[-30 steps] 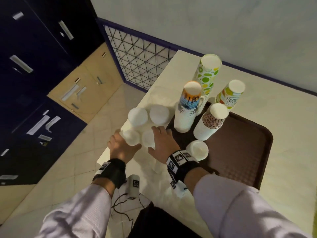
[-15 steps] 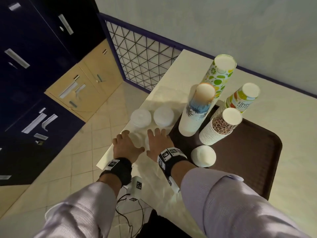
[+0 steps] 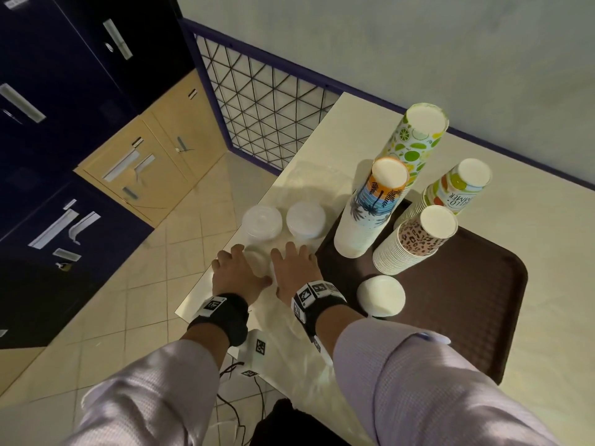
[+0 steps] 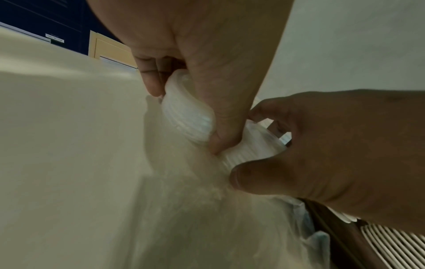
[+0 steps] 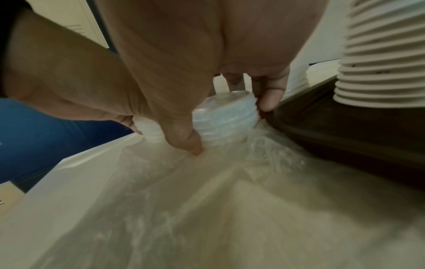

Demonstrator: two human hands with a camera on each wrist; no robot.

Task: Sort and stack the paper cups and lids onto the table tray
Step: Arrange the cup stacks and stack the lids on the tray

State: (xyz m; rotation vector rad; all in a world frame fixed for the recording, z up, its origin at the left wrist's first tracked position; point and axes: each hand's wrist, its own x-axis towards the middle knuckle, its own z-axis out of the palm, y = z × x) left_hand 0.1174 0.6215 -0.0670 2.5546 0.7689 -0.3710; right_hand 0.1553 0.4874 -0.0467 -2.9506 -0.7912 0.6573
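Note:
My left hand (image 3: 230,268) and right hand (image 3: 294,267) lie side by side on the table, just left of the brown tray (image 3: 467,317). Each covers a short stack of white plastic lids. The left wrist view shows my left hand (image 4: 184,116) gripping its lid stack (image 4: 190,120) between thumb and fingers. My right hand (image 5: 226,122) grips the other lid stack (image 5: 227,116) the same way. Two more lid stacks (image 3: 262,218) (image 3: 306,218) stand just beyond my fingers. On the tray stand several printed cup stacks (image 3: 370,207) and one white lid stack (image 3: 381,296).
The table's left edge (image 3: 206,284) runs right beside my left hand, with tiled floor below. The tray rim (image 5: 322,131) lies close to my right fingers, and the palm-print cups stand just past it. A wire mesh panel (image 3: 264,101) and a wall lie beyond the table.
Both hands have come down over the two near lid stacks, which showed ahead of the fingertips before and are now covered and gripped. My head view has shifted slightly.

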